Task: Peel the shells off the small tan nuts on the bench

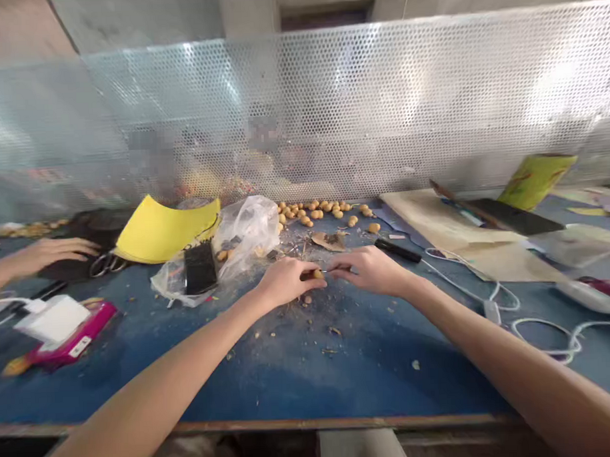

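Head view: left hand [287, 281] closed, pinching a small tan ball [318, 274] at its fingertips. Right hand [369, 269] closed on a thin tool [325, 271], mostly hidden by the fingers; its tip points at the ball, contact too small to tell. Both hands low over the blue surface [330, 381], fingertips near each other, crumbs around and below them.

Just beyond the hands: brown scrap [329, 241]. Farther beyond: loose row of tan balls [325, 206], in front of a metal mesh panel [430, 84].

Left of left hand: clear plastic bag [252, 220], black box [200, 269] on part of it, yellow sheet [165, 227] past that. Farther left: scissors [109, 263], another person's hand [60, 254] next to them, fingers extended; nearer the front edge, pink power strip [71, 336] with white charger [58, 322] on top.

Beyond right hand, slightly right: black stick [398, 250]. Farther right: brown paper [425, 217], white cable [451, 280] running past the right forearm.
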`<state>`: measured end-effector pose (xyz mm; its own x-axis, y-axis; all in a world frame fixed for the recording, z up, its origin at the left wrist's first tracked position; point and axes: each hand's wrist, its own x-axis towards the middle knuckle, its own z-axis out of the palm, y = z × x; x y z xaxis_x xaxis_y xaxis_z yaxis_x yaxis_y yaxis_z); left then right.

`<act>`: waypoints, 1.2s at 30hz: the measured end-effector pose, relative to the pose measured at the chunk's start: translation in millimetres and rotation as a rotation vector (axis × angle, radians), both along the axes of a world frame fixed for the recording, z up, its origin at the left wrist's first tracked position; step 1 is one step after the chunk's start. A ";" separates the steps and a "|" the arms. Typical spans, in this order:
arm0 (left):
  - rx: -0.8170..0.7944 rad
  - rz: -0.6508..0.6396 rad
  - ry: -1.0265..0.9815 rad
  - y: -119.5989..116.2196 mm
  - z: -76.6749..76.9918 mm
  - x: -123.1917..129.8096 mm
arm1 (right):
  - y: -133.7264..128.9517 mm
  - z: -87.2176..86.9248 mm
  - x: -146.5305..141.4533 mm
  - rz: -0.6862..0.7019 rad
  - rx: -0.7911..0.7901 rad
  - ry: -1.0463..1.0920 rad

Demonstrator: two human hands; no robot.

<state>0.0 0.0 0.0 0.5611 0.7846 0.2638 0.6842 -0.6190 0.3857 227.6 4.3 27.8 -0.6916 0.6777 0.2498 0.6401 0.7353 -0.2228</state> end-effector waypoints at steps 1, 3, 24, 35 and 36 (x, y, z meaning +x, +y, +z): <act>0.010 -0.001 0.008 -0.1 0.1 0.2 | -0.6 -1.5 -1.0 -0.009 -0.005 0.004; 0.038 0.000 0.025 -0.2 -0.1 0.6 | -1.6 -4.1 -2.6 -0.022 -0.015 0.013; 0.356 0.005 0.126 1.2 -10.0 0.8 | -2.0 -10.9 -1.9 -0.009 -0.076 0.077; 0.323 -0.020 0.111 2.3 -10.8 -1.6 | -4.6 -10.9 -6.0 -0.016 -0.093 0.066; 0.324 -0.026 0.119 1.8 -9.6 -1.7 | -4.5 -10.9 -6.4 -0.014 -0.091 0.062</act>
